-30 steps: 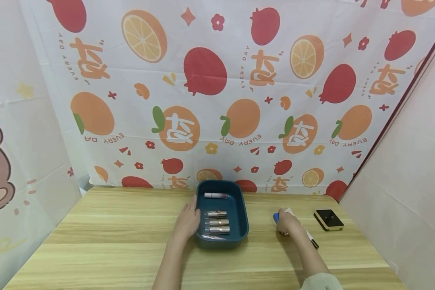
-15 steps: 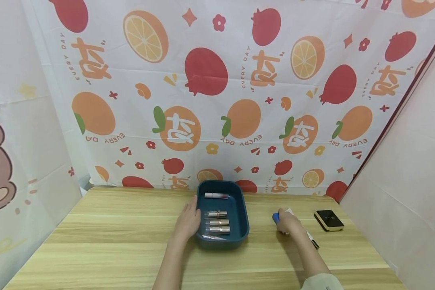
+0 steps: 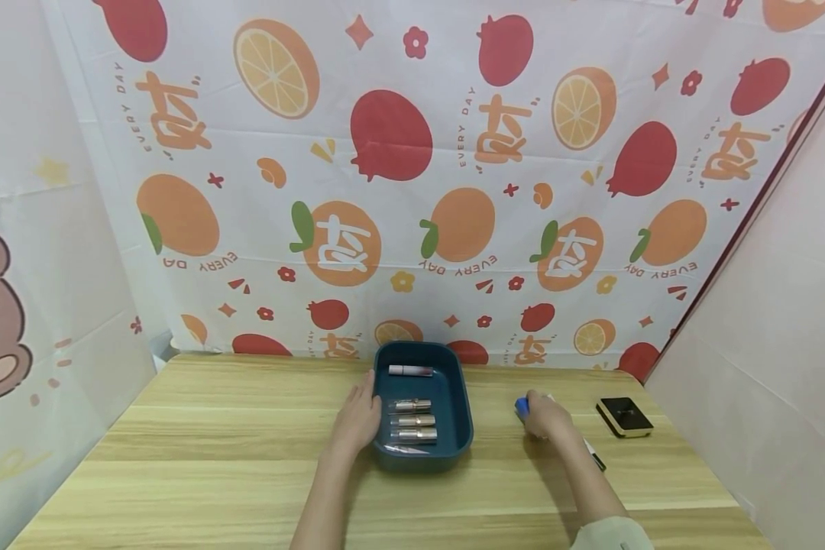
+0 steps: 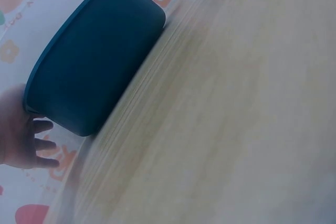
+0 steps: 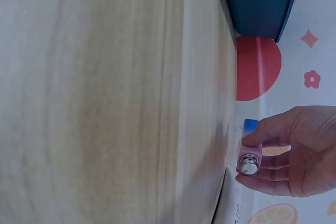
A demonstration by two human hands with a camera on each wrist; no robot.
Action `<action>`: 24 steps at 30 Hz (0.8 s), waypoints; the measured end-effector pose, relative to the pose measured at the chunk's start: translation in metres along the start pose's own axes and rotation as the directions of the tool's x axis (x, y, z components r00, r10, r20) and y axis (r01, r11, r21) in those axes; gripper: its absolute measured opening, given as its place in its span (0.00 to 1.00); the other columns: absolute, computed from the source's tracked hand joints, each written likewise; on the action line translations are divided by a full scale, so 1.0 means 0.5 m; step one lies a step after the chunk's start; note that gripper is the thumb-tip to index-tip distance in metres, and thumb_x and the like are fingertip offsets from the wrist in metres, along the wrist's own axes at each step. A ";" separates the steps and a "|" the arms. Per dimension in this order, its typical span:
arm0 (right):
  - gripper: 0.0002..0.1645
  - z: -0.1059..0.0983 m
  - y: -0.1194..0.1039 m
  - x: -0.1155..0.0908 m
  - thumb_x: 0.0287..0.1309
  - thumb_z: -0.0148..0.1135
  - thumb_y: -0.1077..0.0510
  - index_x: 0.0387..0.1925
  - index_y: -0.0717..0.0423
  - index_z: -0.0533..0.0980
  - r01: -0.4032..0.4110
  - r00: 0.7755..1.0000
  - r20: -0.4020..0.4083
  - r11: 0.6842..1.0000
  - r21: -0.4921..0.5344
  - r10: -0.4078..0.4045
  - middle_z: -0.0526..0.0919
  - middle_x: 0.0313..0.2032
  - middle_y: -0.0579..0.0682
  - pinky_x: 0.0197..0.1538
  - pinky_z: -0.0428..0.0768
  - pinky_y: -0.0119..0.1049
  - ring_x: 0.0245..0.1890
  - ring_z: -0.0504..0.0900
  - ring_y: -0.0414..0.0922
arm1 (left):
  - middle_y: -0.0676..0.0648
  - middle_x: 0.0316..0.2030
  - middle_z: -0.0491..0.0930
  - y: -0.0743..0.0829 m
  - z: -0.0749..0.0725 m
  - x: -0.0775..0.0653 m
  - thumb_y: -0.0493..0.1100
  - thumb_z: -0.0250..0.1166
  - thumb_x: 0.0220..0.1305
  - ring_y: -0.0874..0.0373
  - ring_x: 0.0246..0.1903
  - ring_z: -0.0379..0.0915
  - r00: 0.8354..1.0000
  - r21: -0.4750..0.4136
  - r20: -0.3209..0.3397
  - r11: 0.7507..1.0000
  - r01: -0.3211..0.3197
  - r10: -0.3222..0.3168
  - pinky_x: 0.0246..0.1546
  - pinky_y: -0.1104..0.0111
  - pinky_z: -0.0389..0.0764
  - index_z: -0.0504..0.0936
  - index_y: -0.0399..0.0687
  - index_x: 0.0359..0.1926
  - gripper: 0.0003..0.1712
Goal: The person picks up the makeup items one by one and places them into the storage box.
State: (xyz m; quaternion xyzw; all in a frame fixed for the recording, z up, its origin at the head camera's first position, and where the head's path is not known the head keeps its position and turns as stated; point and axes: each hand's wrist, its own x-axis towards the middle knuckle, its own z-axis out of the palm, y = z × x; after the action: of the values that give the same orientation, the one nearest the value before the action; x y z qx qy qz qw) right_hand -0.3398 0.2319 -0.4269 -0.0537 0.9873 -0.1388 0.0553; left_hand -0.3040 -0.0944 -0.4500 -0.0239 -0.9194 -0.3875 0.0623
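Within right hand [image 5: 302, 153], pinching a blue-ended item [image 5: 251, 125], probably light, rigid, best held by its sides, with left hand [image 3: 359, 418] straight-fingered against bin [image 3: 419, 463].

1. Your left forearm [image 3: 325, 500], bare, reaches up toward one o'clock in the head view.
2. Your left hand [image 3: 357, 418] is at about seven o'clock from that view's centre; in the left wrist view it sits near nine o'clock, three fingers [image 4: 46, 144] fairly straight and spread, pointing toward three o'clock.
3. Your right forearm [image 3: 580, 473] slants toward eleven o'clock.
4. Your right hand [image 3: 548, 418] lies between four and five o'clock.
5. In the right wrist view, your right thumb [image 5: 265, 131] and fingers bend toward nine o'clock, pinching.
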 end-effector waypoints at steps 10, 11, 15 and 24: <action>0.24 -0.009 -0.011 -0.002 0.59 0.57 0.58 0.51 0.71 0.67 0.017 0.999 -0.037 0.999 -0.036 -0.018 0.76 0.37 0.66 0.36 0.77 0.51 0.39 0.77 0.60 | 0.34 0.66 0.52 0.005 -0.004 -0.001 0.41 0.40 0.69 0.36 0.64 0.46 1.000 -0.007 -0.006 1.000 0.003 -0.003 0.61 0.47 0.50 0.50 0.34 0.69 0.30; 0.24 -0.010 -0.012 -0.002 0.60 0.56 0.57 0.51 0.71 0.66 0.019 0.999 -0.039 0.999 -0.045 -0.020 0.76 0.38 0.67 0.37 0.77 0.52 0.40 0.76 0.61 | 0.34 0.66 0.52 0.005 -0.004 -0.001 0.41 0.40 0.69 0.36 0.64 0.46 1.000 -0.009 -0.006 1.000 0.003 -0.003 0.61 0.47 0.50 0.50 0.34 0.69 0.30; 0.25 -0.012 -0.015 -0.003 0.60 0.56 0.56 0.53 0.70 0.66 0.024 0.998 -0.050 0.998 -0.059 -0.027 0.75 0.40 0.67 0.41 0.76 0.54 0.43 0.75 0.62 | 0.34 0.66 0.52 0.006 -0.005 -0.004 0.41 0.40 0.68 0.35 0.64 0.45 1.000 -0.017 -0.004 1.000 0.003 -0.003 0.61 0.47 0.50 0.50 0.34 0.68 0.30; 0.21 -0.016 -0.025 -0.008 0.57 0.56 0.63 0.51 0.69 0.68 0.038 0.996 -0.077 0.997 -0.067 -0.043 0.76 0.40 0.65 0.39 0.77 0.53 0.42 0.76 0.60 | 0.35 0.67 0.51 0.000 -0.001 -0.001 0.41 0.40 0.69 0.36 0.64 0.45 1.000 -0.028 0.001 0.999 0.016 -0.016 0.61 0.47 0.50 0.49 0.35 0.69 0.30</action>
State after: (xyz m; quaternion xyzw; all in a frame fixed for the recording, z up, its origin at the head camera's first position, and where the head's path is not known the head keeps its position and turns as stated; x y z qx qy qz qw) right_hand -0.3357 0.2225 -0.4156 -0.0700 0.9914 -0.1096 0.0117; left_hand -0.3036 -0.0946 -0.4496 -0.0176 -0.9142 -0.4006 0.0585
